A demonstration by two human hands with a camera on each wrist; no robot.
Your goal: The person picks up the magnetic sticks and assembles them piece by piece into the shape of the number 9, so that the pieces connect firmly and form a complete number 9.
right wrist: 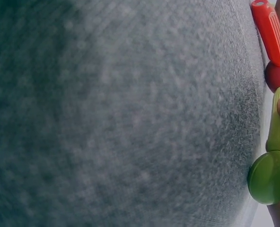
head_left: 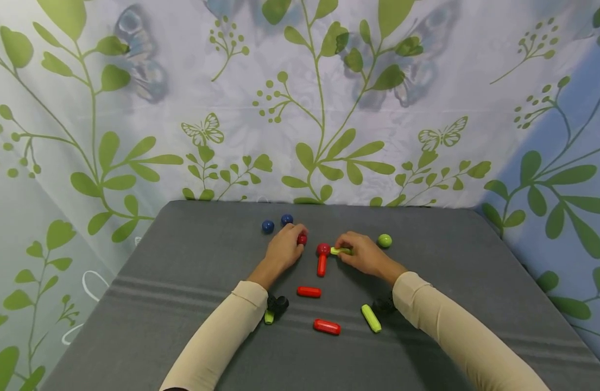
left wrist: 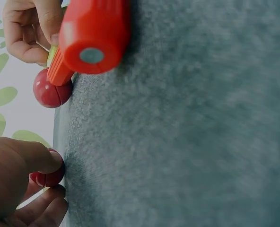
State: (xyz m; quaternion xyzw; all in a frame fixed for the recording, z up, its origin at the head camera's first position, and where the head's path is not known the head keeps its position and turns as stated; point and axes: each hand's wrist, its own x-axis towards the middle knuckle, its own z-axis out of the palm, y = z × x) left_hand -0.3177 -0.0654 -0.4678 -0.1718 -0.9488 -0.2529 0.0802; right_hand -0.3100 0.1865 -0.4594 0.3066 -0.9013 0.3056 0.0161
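Observation:
Just left of the middle of the table, my left hand [head_left: 283, 247] grips a red ball [head_left: 302, 239]. The left wrist view shows the thumb on one side of this ball [left wrist: 55, 172] and fingers on the other. My right hand [head_left: 362, 254] pinches a yellow-green stick [head_left: 335, 251], whose end points at another red ball [head_left: 323, 248]. A red stick [head_left: 321, 266] extends from that ball toward me. Beyond the right hand sits a green ball [head_left: 384, 240]; in the right wrist view this ball [right wrist: 268, 178] lines up with the pinched stick [right wrist: 278, 130].
Two blue balls [head_left: 267, 226] lie behind the left hand. Nearer me are two loose red sticks [head_left: 309, 292], a yellow-green stick [head_left: 371, 318] and another yellow-green stick [head_left: 269, 317] partly hidden by the left wrist camera. The grey tabletop [head_left: 182, 244] meets a patterned curtain [head_left: 260, 136].

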